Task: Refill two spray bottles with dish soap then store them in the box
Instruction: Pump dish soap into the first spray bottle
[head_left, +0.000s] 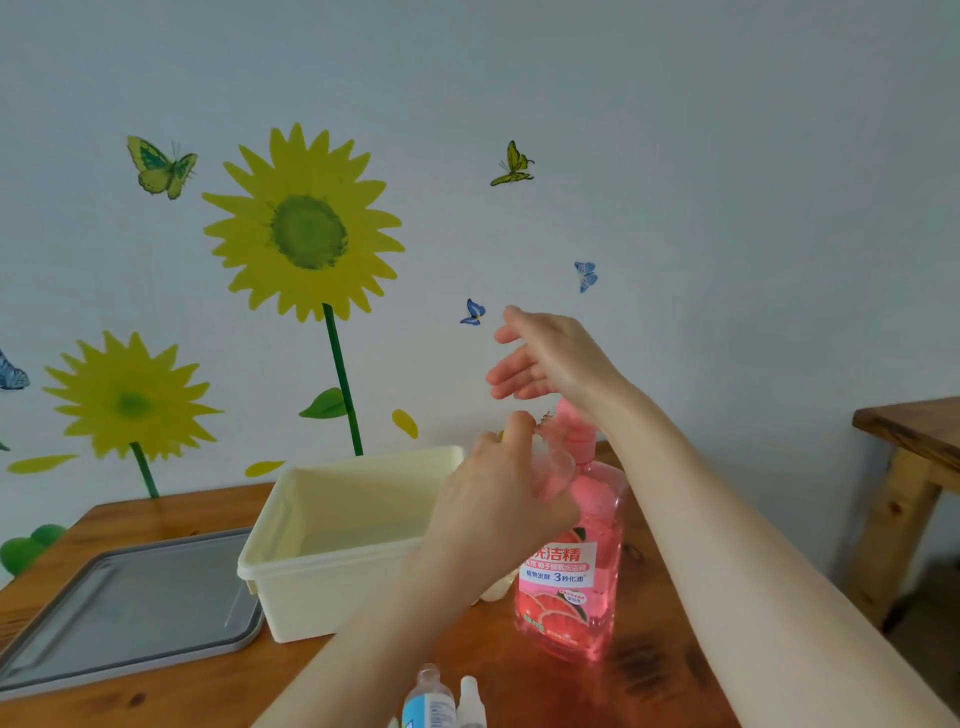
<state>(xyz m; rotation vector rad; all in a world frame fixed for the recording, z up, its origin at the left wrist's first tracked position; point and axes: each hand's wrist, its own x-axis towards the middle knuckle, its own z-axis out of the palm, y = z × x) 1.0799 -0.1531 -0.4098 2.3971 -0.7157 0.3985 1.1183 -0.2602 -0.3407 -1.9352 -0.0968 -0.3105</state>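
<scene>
Head view: at far left a flat grey lid (130, 603) with rounded corners lies on the wooden table (171, 691). Just right of it stands the box (332, 566), cream-coloured plastic, rectangular, open-topped, with nothing visible inside. At the bottom edge, near the viewer, a clear spray bottle (428, 699) with a pale blue label stands uncapped, and a white sprayer cap (470, 699) stands just beside it; the label's writing is too small to read. The left hand (498, 504) is raised right of the box, fingers curled around a small clear bottle (553, 465), held tilted up against the pump of the dish soap bottle (574, 571). That soap bottle is transparent, filled with pink liquid, topped by a pink pump head, and stands on the table right of the box. Its label shows grapefruit slices and Chinese characters, "洗洁精" in large type and "3秒化油" below. The right hand (550, 358) hovers open above the pump, fingers spread, grasping nothing, forearm over the pump head.
</scene>
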